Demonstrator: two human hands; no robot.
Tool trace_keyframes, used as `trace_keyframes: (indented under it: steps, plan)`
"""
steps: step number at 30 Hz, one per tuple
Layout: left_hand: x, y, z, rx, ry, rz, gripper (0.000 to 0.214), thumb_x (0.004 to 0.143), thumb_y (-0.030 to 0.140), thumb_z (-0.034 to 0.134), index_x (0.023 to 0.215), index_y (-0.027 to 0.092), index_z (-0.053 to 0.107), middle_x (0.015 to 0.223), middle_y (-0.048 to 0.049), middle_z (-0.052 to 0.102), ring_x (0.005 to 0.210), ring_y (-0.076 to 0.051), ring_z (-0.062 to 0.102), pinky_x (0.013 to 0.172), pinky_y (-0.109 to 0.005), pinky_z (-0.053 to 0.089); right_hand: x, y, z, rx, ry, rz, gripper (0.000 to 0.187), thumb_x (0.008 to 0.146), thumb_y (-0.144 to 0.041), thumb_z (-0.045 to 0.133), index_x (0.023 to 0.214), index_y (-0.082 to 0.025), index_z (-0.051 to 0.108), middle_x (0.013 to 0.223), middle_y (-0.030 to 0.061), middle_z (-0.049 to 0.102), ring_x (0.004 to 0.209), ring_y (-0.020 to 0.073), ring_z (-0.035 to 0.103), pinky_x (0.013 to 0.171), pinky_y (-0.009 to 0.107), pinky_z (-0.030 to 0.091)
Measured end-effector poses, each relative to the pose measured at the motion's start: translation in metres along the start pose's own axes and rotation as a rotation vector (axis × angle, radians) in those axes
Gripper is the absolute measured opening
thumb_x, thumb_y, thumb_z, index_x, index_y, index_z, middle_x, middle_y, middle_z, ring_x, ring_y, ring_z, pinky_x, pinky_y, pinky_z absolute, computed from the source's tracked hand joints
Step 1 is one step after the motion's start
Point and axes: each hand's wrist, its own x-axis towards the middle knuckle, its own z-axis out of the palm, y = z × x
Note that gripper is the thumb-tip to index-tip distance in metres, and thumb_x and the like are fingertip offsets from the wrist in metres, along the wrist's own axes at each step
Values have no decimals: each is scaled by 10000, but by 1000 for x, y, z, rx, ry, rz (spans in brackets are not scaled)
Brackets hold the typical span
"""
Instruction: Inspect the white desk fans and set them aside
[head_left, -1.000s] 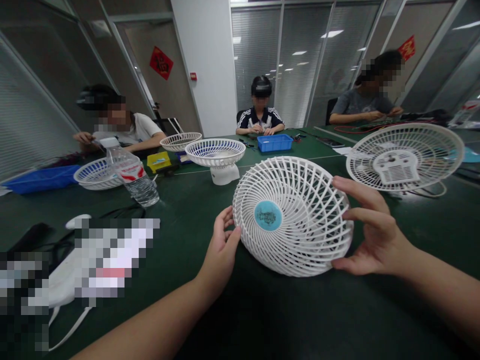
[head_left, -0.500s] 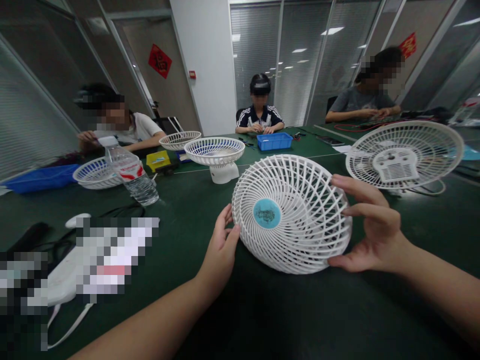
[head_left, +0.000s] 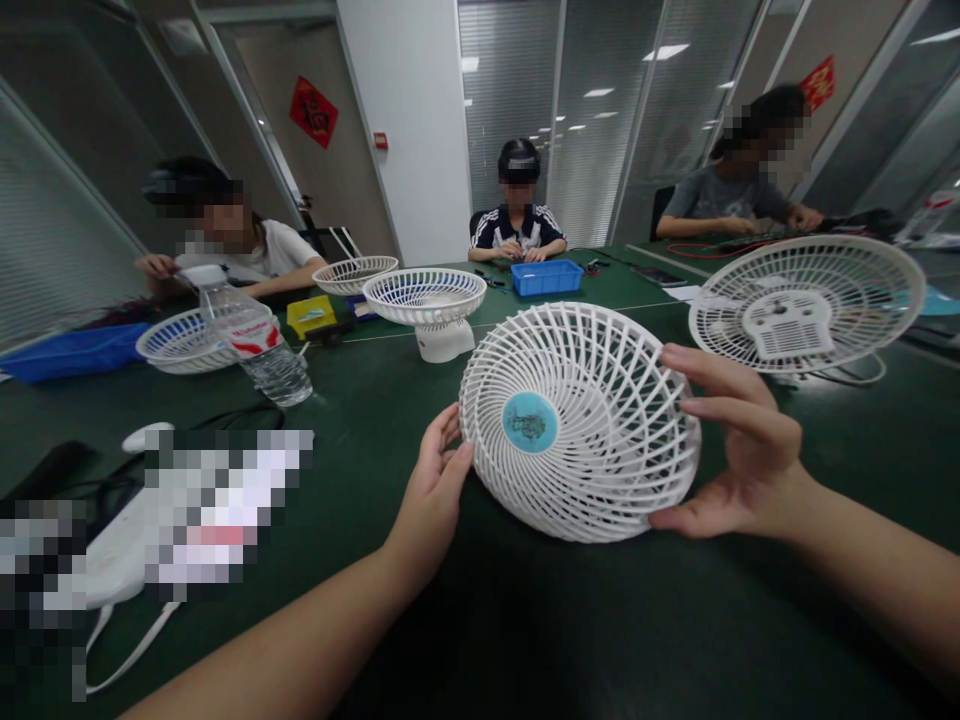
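Note:
A round white fan grille (head_left: 592,430) with spiral ribs and a blue centre badge (head_left: 530,422) is held tilted above the green table, its badge side facing me. On its left rim my left hand (head_left: 439,480) is closed, thumb in front and fingers partly hidden behind. My right hand (head_left: 735,445) grips the opposite rim, with the thumb low and the fingers spread along the upper edge. Just beyond the right hand rests a larger white rear grille (head_left: 802,325) with a slotted centre plate. Behind the held grille stands a white fan base with an open grille (head_left: 426,300) on top.
A water bottle (head_left: 259,345) stands at left beside another white grille (head_left: 184,345) and a blue tray (head_left: 71,352). Farther back are a yellow box (head_left: 311,314) and a blue bin (head_left: 547,278). Three people sit around the table (head_left: 360,480). Cables and a blurred-out white item lie at near left.
The view has shifted slightly, so most things sit a little differently in frame. Both hands keep their hold on the grille, which stays nearly the same.

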Motion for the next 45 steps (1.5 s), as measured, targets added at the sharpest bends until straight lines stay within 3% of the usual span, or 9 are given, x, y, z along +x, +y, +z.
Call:
trace_keyframes:
  steps: [21, 27, 45]
  plan:
    - [1, -3, 0, 10, -15, 32, 507, 881, 343, 512, 1329, 180, 339, 1432, -132, 392, 1327, -250, 368, 1108, -445, 285, -2, -4, -4, -66, -63, 33, 1119, 472, -524, 844, 1444, -268, 353, 1408, 109, 391, 1257, 342, 425, 1047, 560, 374]
    - [1, -2, 0, 23, -66, 27, 595, 876, 340, 519, 1390, 184, 264, 1481, -124, 324, 1363, -238, 316, 1095, -408, 307, -1, -2, -6, -57, -93, 41, 1095, 503, -513, 837, 1450, -277, 342, 1416, 98, 383, 1264, 333, 421, 1052, 552, 371]
    - [2, -4, -1, 140, -54, 30, 573, 847, 348, 522, 1346, 169, 306, 1418, -149, 378, 1297, -279, 377, 1057, -466, 331, 1, -4, -10, -142, -129, 28, 1020, 563, -584, 762, 1433, -239, 356, 1386, 121, 387, 1258, 330, 408, 1041, 526, 371]
